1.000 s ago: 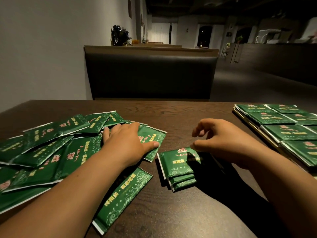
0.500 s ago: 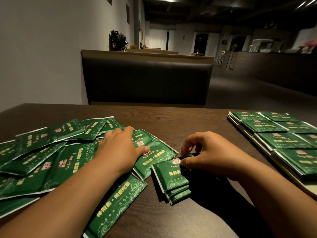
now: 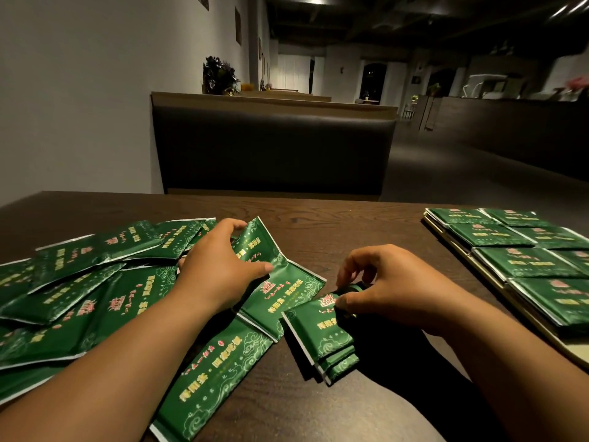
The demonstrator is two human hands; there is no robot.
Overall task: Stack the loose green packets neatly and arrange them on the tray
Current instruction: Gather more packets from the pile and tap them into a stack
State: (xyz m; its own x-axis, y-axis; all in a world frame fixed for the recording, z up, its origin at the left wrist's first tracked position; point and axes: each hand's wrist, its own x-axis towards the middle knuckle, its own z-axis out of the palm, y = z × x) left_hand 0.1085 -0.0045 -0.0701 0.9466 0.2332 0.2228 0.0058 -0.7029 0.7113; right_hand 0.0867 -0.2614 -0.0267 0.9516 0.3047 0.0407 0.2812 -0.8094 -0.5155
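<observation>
Wide dark bench [image 3: 318,218], and loose packets [image 3: 95,282] sprawled across its left side. The tray [image 3: 452,242] at the right edge carried neat rows. Mid-bench, near the front edge, sat the small stack [image 3: 322,333], its layers stepped. The left hand [image 3: 220,266] curled its grip round one packet [image 3: 255,244], far end lifted. The right hand [image 3: 392,285] pinched the stack's top between thumb and fingertips. The risk looked plain: on slick wrappers, a packet laid askew could slide the pile apart.

Glossy green packets [image 3: 95,282] lie scattered at left, a small stack [image 3: 322,339] sits centre, neat rows fill the tray [image 3: 455,244].
</observation>
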